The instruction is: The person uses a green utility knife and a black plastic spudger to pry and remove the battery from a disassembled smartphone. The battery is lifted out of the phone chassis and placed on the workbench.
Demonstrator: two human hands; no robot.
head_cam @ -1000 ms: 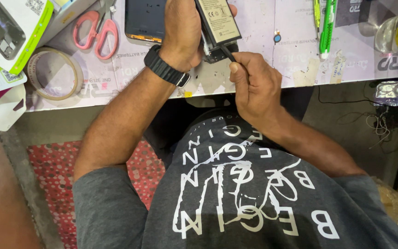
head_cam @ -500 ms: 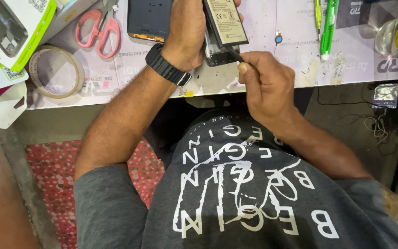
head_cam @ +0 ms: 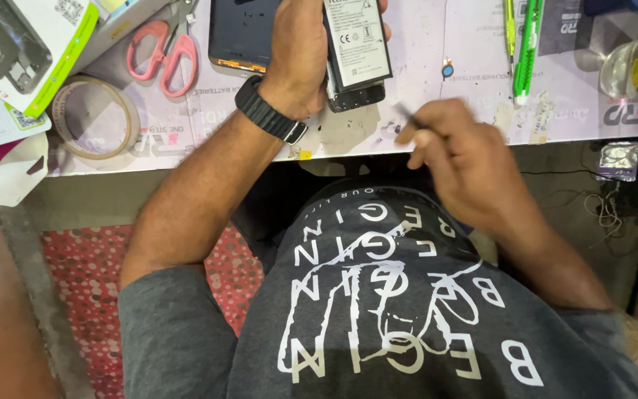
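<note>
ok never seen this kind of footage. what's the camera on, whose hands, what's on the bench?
There is no machine here. One camera sits on a person's head and looks straight down, so you see their own arms, grey printed shirt and the near edge of a workbench.

The left hand, with a black wristband, grips a phone with its back off, showing the white-labelled battery. The right hand is blurred, off to the side of the phone, pinching a thin dark tool; its kind is unclear.

On the bench: pink-handled scissors, a roll of clear tape, a dark phone-sized slab, green pens and boxes at the left.
</note>
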